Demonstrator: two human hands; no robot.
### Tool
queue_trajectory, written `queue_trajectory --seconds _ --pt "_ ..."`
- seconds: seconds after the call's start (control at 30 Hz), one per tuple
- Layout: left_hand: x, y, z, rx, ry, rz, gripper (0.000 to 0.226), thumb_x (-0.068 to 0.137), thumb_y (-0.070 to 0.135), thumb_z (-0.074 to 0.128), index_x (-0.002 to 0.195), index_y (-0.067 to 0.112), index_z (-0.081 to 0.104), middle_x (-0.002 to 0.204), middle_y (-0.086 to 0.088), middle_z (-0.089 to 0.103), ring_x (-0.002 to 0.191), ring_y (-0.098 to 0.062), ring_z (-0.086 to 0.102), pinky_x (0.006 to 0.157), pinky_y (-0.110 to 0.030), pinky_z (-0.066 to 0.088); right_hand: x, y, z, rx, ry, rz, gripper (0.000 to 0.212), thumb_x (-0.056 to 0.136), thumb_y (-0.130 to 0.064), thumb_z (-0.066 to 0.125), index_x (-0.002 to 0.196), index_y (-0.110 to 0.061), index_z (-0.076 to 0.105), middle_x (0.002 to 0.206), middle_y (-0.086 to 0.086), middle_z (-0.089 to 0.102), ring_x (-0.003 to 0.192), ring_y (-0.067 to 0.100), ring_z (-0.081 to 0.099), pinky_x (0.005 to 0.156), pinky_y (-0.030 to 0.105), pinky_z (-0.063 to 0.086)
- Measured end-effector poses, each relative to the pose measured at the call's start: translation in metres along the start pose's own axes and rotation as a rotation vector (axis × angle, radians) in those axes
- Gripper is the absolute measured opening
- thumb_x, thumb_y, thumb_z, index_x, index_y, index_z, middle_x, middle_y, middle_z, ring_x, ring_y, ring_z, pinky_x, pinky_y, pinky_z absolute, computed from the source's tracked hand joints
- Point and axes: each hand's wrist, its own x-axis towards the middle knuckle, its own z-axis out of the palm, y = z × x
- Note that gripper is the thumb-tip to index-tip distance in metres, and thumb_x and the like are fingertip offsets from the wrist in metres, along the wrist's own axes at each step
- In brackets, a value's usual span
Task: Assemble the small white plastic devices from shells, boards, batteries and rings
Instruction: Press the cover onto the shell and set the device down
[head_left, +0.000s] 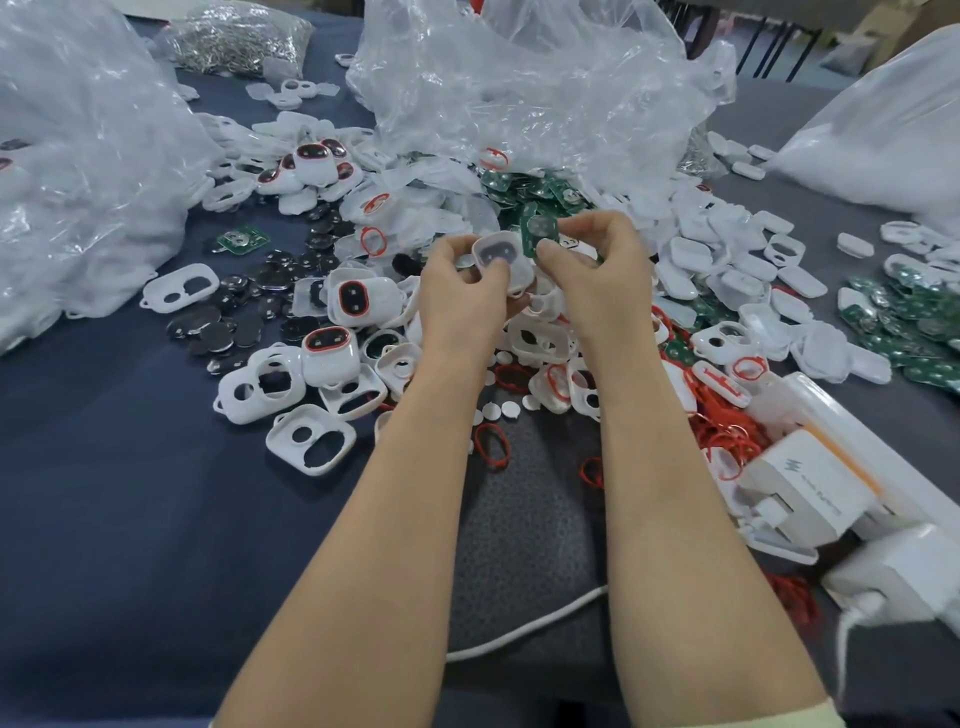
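Observation:
My left hand (462, 291) holds a small white shell (503, 260) with two dark openings, raised above the parts pile. My right hand (597, 260) pinches a green circuit board (540, 234) just right of the shell, its edge close to the shell's rim. Under both hands lie several white shells (311, 441), red rings (491, 444) and small white discs (511, 410). Dark coin batteries (223, 332) are spread to the left. More green boards (904, 332) lie at the right, and some part-built devices with red-rimmed faces (330, 353) sit left of my hands.
Large crumpled clear plastic bags (519, 88) stand at the back and at the left (67, 156). A bag of metal parts (234, 36) is far back left. White boxes and a charger (810, 493) with a white cable (519, 629) sit at the right front. The dark blue cloth (130, 519) covers the table.

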Motion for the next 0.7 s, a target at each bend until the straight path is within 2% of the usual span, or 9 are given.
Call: queue_trajectory --seconds 0.07,0.13,0.27,0.33,0.4,0.47,0.5,0.6,0.7 --pt "-0.0003 -0.0011 0.0011 0.006 -0.002 -0.002 0.020 0.094 0.003 0.055 0.112 0.010 0.051 0.101 -0.015 0.065 0.082 -0.018 0.068 0.058 -0.017 0.054 -0.0020 0.0004 -0.0012 0.016 -0.038 -0.008 0.040 0.086 -0.005 0.064 0.118 -0.026 0.053 0.114 -0.003 0.054 0.081 -0.010 0.061 0.068 0.012 0.050" --pt "-0.0009 -0.0020 0.0013 0.022 -0.007 0.010 0.020 0.094 0.002 0.054 0.112 0.010 0.051 0.099 -0.015 0.065 0.082 -0.018 0.067 0.058 -0.017 0.054 -0.0027 0.0001 -0.0032 -0.011 -0.084 -0.006 0.049 0.088 -0.002 0.059 0.127 -0.029 0.051 0.116 -0.002 0.055 0.078 -0.014 0.059 0.062 0.009 0.049" --pt "-0.0004 -0.0042 0.0002 0.095 -0.005 0.062 0.018 0.094 0.003 0.055 0.106 0.016 0.052 0.096 -0.009 0.064 0.080 -0.016 0.067 0.062 -0.021 0.058 -0.0021 0.0014 -0.0050 -0.041 -0.111 -0.012 0.044 0.088 0.004 0.055 0.125 -0.017 0.058 0.099 -0.008 0.059 0.072 -0.008 0.062 0.063 0.009 0.049" --pt "-0.0002 -0.0049 -0.0001 0.097 -0.005 0.083 0.018 0.093 0.002 0.055 0.102 0.018 0.053 0.092 -0.007 0.064 0.076 -0.013 0.066 0.062 -0.021 0.057 -0.0015 0.0029 -0.0036 -0.062 -0.091 0.003 0.044 0.088 0.000 0.057 0.129 -0.015 0.054 0.103 -0.007 0.058 0.079 -0.003 0.062 0.062 0.009 0.049" --pt "0.0004 -0.0049 -0.0006 0.082 -0.001 0.087 0.019 0.093 0.002 0.055 0.099 0.020 0.052 0.094 -0.008 0.065 0.078 -0.015 0.067 0.061 -0.020 0.056 0.0006 0.0053 -0.0031 -0.041 -0.055 0.048 0.045 0.090 -0.006 0.060 0.132 -0.014 0.050 0.108 -0.003 0.058 0.094 0.008 0.064 0.072 0.016 0.054" --pt "0.0008 -0.0047 -0.0008 0.081 0.002 0.087 0.020 0.093 0.002 0.055 0.097 0.021 0.052 0.096 -0.009 0.066 0.081 -0.017 0.068 0.062 -0.020 0.056 0.0031 0.0071 -0.0045 0.036 -0.022 0.110 0.040 0.090 -0.008 0.062 0.128 -0.011 0.052 0.111 0.002 0.059 0.104 0.019 0.063 0.087 0.028 0.055" --pt "0.0005 -0.0044 -0.0009 0.081 0.001 0.085 0.020 0.094 0.002 0.055 0.095 0.023 0.052 0.097 -0.010 0.066 0.083 -0.018 0.068 0.062 -0.020 0.056 0.0037 0.0072 -0.0054 0.094 -0.020 0.139 0.036 0.090 -0.007 0.062 0.126 -0.008 0.053 0.110 0.005 0.061 0.103 0.019 0.064 0.085 0.028 0.055" --pt "0.0000 -0.0036 -0.0001 0.081 -0.001 0.084 0.024 0.094 0.002 0.055 0.090 0.026 0.051 0.097 -0.010 0.066 0.084 -0.019 0.068 0.060 -0.019 0.055 0.0047 0.0053 -0.0062 0.291 -0.045 0.208 0.022 0.095 -0.004 0.055 0.117 0.000 0.056 0.096 0.007 0.064 0.075 0.010 0.068 0.071 0.021 0.055" --pt "-0.0005 -0.0033 -0.0004 0.068 -0.018 0.072 0.023 0.094 0.002 0.055 0.092 0.025 0.051 0.088 -0.004 0.065 0.078 -0.015 0.068 0.059 -0.018 0.054 0.0054 0.0014 -0.0076 0.507 -0.037 0.293 0.006 0.099 -0.005 0.048 0.100 -0.008 0.053 0.092 0.006 0.055 0.071 0.014 0.069 0.065 0.025 0.058"
